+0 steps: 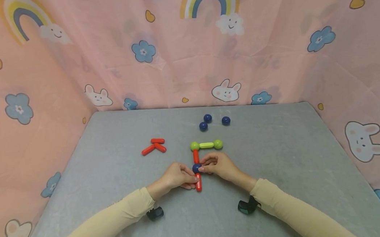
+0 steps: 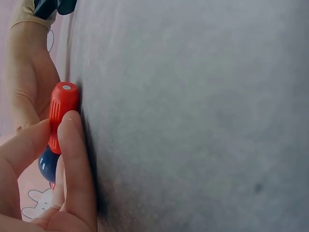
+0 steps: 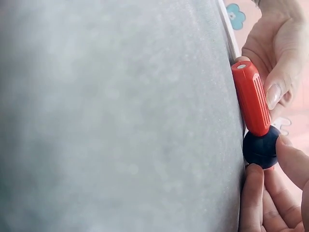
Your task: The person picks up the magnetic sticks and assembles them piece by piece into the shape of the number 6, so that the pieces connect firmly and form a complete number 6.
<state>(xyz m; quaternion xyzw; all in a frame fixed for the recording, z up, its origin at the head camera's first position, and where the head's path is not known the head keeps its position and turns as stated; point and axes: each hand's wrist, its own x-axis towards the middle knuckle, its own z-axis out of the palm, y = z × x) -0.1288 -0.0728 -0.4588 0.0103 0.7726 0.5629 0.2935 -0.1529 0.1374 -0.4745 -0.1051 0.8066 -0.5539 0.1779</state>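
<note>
A red magnetic rod (image 1: 199,187) lies nearest the person, its far end against a dark blue ball (image 1: 196,168). My left hand (image 1: 178,175) pinches this rod between thumb and fingers, as the left wrist view of the red rod (image 2: 63,104) shows. From the other side my right hand (image 1: 221,165) grips the blue ball (image 3: 260,149) with thumb and fingertips. Beyond the ball a second red rod (image 1: 196,156) runs to a green ball (image 1: 195,146). A light green rod (image 1: 206,145) joins that one to another green ball (image 1: 218,144) on the right.
Left of the built pieces lie loose red rods (image 1: 154,146). Toward the back of the grey table (image 1: 276,146) sit blue balls, a pair (image 1: 203,126) close together and a single ball (image 1: 226,120) to their right. A pink patterned cloth (image 1: 174,72) hangs around the table.
</note>
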